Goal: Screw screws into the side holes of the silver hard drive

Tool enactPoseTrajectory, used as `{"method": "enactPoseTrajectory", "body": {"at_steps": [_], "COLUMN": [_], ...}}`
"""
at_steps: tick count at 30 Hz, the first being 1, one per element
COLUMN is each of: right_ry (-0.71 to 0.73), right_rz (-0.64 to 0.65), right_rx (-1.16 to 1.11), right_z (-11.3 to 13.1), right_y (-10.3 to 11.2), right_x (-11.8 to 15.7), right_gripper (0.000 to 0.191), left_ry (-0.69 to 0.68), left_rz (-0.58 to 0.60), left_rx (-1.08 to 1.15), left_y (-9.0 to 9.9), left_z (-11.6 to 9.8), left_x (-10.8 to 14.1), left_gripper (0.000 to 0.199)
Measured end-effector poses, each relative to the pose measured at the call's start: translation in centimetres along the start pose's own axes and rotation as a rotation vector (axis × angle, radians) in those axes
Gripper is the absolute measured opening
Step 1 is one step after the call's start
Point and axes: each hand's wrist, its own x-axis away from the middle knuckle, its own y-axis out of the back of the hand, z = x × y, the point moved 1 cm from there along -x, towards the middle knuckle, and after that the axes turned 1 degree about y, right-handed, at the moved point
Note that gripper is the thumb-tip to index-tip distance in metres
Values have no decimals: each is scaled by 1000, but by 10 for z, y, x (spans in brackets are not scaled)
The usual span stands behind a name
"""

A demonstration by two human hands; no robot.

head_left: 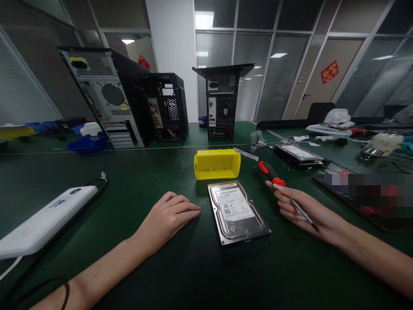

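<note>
Gripping the red-and-black screwdriver (270, 173) in our right hand (306, 203), its handle toward the far left, we hold it right of the hard drive (237, 209), which lies label up on the green table (177, 275). Our left hand (166, 216) rests left of the drive, fingertips close together, though we cannot tell whether they pinch anything; a yellow bin (218, 164) sits just beyond the drive.

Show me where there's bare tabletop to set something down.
Bare: the wide patch of green table between the white device and left hand, and the near stretch between the forearms, below the drive. Between drive and right hand is narrower. Crowded: beyond the screwdriver, around the second drive.
</note>
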Motion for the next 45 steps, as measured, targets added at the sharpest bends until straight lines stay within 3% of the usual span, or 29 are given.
{"method": "enactPoseTrajectory", "body": {"at_steps": [10, 16, 19, 28, 45], "right_ry": [76, 63, 55, 37, 31], "right_rz": [-51, -43, -50, -35, -36], "right_rx": [-112, -118, -129, -158, -114], "right_z": [-6, -5, -4, -4, -2], "right_y": [-4, -3, -3, 0, -5], "right_x": [-3, -3, -4, -3, -1], "right_gripper": [33, 36, 37, 35, 39], "left_ry": [113, -64, -83, -53, -74], "left_rz": [-140, -219, -269, -229, -288], "left_rx": [158, 70, 69, 114, 114], "left_y": [1, -11, -15, -13, -11], "left_z": [-14, -10, -8, -11, -11], "left_x": [-21, -33, -30, -28, -28], "left_gripper": [23, 26, 27, 23, 19]}}
